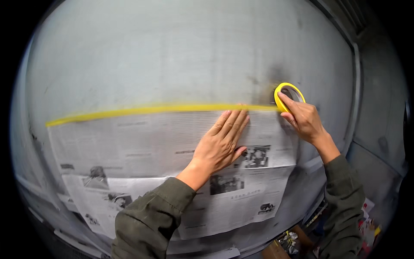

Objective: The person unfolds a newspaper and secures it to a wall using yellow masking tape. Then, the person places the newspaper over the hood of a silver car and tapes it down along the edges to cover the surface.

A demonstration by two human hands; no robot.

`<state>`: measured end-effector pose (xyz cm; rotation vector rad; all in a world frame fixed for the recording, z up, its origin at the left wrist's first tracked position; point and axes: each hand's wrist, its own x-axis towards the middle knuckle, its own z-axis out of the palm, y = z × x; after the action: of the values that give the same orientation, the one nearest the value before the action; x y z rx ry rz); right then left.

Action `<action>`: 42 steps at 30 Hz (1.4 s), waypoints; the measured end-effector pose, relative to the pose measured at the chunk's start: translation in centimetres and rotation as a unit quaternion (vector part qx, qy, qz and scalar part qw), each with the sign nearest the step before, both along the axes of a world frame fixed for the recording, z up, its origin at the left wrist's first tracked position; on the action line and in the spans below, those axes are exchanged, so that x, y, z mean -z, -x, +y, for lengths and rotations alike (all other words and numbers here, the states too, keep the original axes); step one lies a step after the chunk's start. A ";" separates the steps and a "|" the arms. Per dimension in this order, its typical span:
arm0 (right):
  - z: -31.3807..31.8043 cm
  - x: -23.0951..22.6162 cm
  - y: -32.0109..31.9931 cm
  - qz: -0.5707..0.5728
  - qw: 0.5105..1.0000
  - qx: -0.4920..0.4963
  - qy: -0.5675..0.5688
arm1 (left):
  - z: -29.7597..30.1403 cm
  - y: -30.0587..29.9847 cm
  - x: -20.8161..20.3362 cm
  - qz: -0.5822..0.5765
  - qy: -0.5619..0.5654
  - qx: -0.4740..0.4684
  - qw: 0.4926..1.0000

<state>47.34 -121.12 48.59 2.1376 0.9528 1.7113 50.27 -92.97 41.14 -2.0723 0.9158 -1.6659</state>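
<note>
A sheet of newspaper (151, 151) hangs against a grey panel (172, 52), its lower part creased by a fold. Along its top edge runs a strip of yellow tape (142, 110), reaching right to the roll. My left hand (220, 140) lies flat on the paper, fingers stretched upward with the tips at the tape's lower edge. At the strip's right end, my right hand (304, 118) grips the roll of yellow masking tape (282, 86), thumb and fingers around its ring. The tape runs unbroken from roll to strip.
A dark smudge (276, 75) marks the panel above the roll. The panel's raised frame edge (356, 86) stands at the right, beside another grey surface (379, 112). Below right are a cardboard box (276, 250) with crumpled scraps and a heap of coloured litter (368, 231).
</note>
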 end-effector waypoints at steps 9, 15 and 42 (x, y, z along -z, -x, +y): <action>-8.3 1.4 -1.3 0.147 0.961 0.028 -0.234 | -10.8 -2.5 -0.6 0.003 -0.061 0.002 0.998; -7.4 -0.2 -0.4 0.306 0.887 -0.005 -0.347 | -14.2 -3.6 -0.8 0.005 -0.076 0.011 0.997; -2.0 5.5 -3.3 -0.043 0.972 -0.068 -0.222 | -12.3 -4.5 2.1 0.001 -0.125 0.096 0.987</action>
<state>50.59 -123.10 43.11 2.2728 0.7628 2.2443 54.74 -105.27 38.99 -1.8677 1.2885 -1.5449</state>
